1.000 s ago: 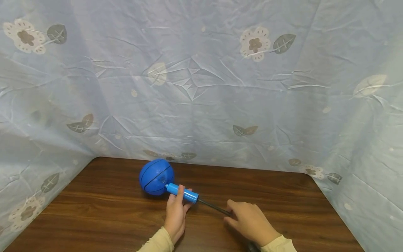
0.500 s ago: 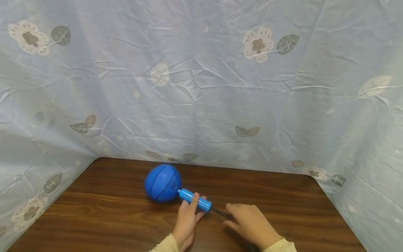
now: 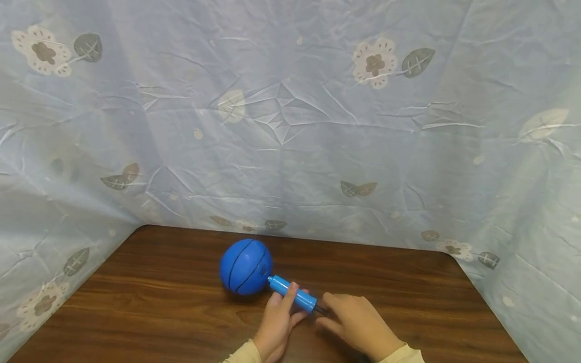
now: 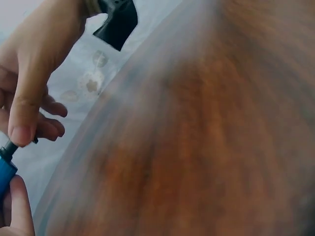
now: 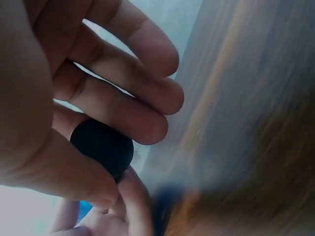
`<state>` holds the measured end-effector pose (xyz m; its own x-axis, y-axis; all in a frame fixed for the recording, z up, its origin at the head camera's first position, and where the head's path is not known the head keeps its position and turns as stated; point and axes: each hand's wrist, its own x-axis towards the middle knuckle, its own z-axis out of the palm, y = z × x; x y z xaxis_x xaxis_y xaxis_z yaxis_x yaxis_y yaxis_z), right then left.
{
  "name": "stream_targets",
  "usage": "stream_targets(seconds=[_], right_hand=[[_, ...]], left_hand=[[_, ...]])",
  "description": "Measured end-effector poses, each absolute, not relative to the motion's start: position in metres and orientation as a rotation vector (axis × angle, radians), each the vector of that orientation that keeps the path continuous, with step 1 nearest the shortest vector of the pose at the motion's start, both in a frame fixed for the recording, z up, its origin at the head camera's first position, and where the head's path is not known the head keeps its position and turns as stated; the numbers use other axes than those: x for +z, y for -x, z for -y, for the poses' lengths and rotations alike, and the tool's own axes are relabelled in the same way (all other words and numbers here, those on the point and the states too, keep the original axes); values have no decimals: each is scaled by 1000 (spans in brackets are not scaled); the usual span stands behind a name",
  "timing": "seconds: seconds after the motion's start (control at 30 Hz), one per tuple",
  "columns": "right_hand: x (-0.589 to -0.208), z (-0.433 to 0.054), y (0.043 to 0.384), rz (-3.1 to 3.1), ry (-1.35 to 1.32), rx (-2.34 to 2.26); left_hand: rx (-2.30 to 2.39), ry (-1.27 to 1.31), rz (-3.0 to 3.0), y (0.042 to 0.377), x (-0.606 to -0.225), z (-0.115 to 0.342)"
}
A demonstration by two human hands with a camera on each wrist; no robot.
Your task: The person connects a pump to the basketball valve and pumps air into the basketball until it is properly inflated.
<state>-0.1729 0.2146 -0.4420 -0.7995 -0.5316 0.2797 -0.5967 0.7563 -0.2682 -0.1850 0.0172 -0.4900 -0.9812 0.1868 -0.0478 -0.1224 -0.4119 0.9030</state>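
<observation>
A small blue ball with black lines, like a mini basketball, is over the back middle of the table in the head view. The tip of a blue hand pump meets its right side. My left hand grips the pump's barrel, thumb along the top. To its right, my right hand holds the pump's black end knob, seen between thumb and fingers in the right wrist view. Only a short stretch of dark rod shows between barrel and right hand. The left wrist view catches the barrel's end at its edge.
The brown wood-grain table has rounded back corners. Pale blue cloth printed with flowers and leaves hangs behind it and along both sides. A black piece sits at my right wrist.
My left hand has moved right with the pump barrel, and the ball has shifted right along with it. The exposed rod has become much shorter. My right hand has stayed nearly in place.
</observation>
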Motion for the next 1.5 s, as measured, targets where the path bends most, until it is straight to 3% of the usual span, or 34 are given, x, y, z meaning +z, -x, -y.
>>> stream_targets(seconds=[0.87,1.5], right_hand=[[-438,-225,174,2866,-737,508],[-438,-224,174,2749,-868,394]], left_hand=[[2689,167,-1692,212,-485,11],[2476,-79,-1531,191,-489,-11]])
